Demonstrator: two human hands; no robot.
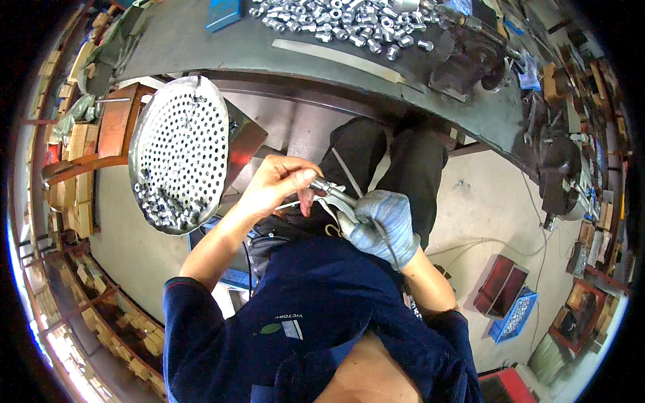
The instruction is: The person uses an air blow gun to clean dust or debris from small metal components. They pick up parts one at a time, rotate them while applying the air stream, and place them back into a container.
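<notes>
My bare left hand [279, 185] pinches a small metal nut [317, 183] against the tip of a metal air blow gun [336, 198]. My right hand [384, 225], in a grey knit glove, grips the gun's handle over my lap. A thin white hose runs from the gun across my legs. To the left a perforated round metal tray [178, 148] leans tilted, with several small metal nuts gathered at its lower edge [164, 208].
A dark workbench [322, 60] curves across the top, carrying a pile of metal nuts [342, 23], a flat metal strip [342, 59] and a vise-like machine [470, 60]. A blue bin of parts [514, 316] and a red box [500, 285] sit on the floor at right. Wooden crates line the left.
</notes>
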